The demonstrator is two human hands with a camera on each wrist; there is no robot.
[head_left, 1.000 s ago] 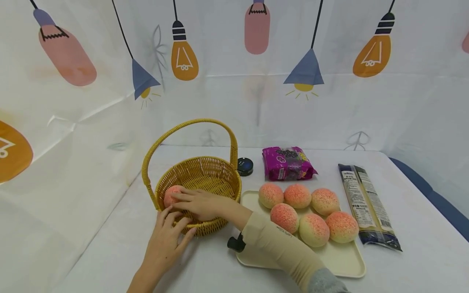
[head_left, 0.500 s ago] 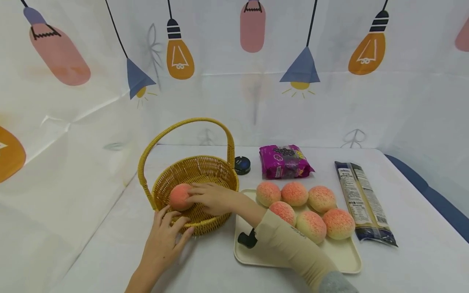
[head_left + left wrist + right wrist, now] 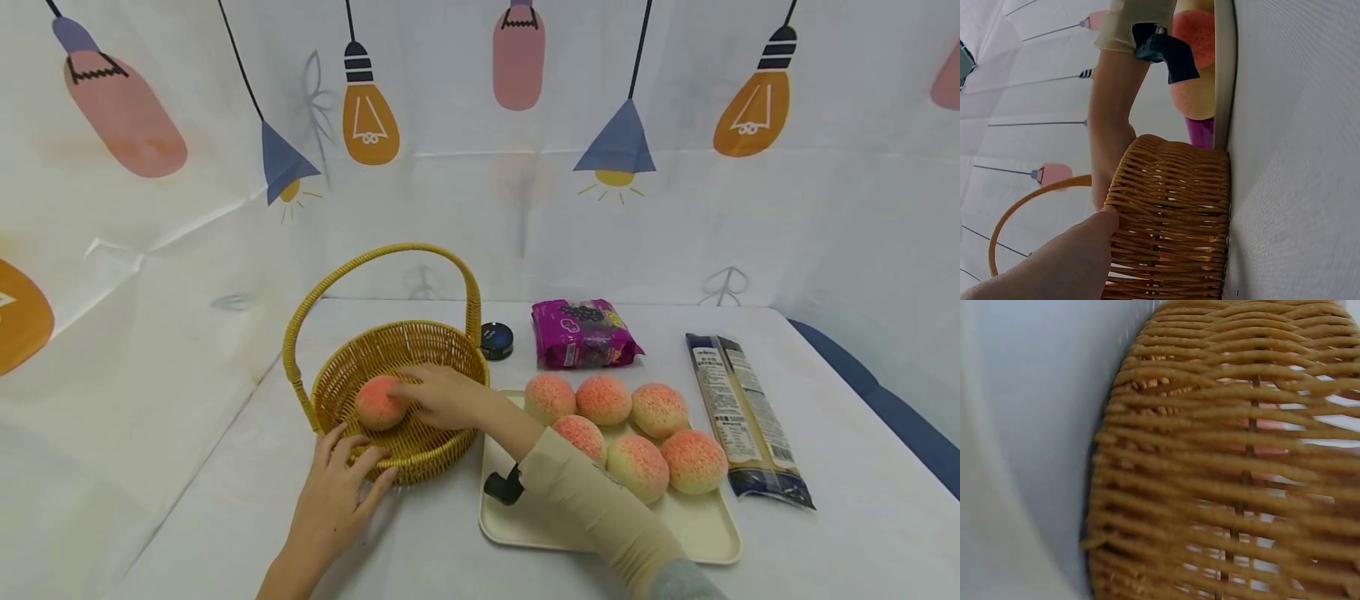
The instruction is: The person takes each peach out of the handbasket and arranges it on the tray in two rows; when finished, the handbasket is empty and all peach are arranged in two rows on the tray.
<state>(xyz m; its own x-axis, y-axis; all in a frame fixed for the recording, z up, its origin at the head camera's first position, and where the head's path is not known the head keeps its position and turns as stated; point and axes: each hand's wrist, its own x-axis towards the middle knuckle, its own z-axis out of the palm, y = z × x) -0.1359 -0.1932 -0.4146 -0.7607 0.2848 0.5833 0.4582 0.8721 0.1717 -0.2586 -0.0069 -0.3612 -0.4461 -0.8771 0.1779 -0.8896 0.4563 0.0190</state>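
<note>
A wicker basket [image 3: 420, 462] with a tall arched handle stands on the table. One pink-and-yellow peach [image 3: 381, 404] lies on its floor, left of the middle. Reaching in over the basket's right side, my right hand [image 3: 442, 396] touches the peach's upper right with an extended finger; its lower fingers are hard to make out. At the near left rim, my left hand [image 3: 337, 487] holds the basket, fingers over the edge and thumb against the outer wall. In the left wrist view, that thumb [image 3: 1107, 219] presses the weave. The right wrist view shows only the basket's outer wall [image 3: 1222, 456] up close.
A cream tray [image 3: 705, 533] with several peaches [image 3: 693, 461] sits right of the basket, partly under my right forearm. Behind are a round black tin [image 3: 497, 340] and a purple packet [image 3: 583, 333]. A long noodle-like packet [image 3: 746, 421] lies far right.
The peach in the basket has shifted right from the left wall towards the middle. My right hand has drawn back rightward, from several fingers over the peach to one touching it. The left hand stays.
</note>
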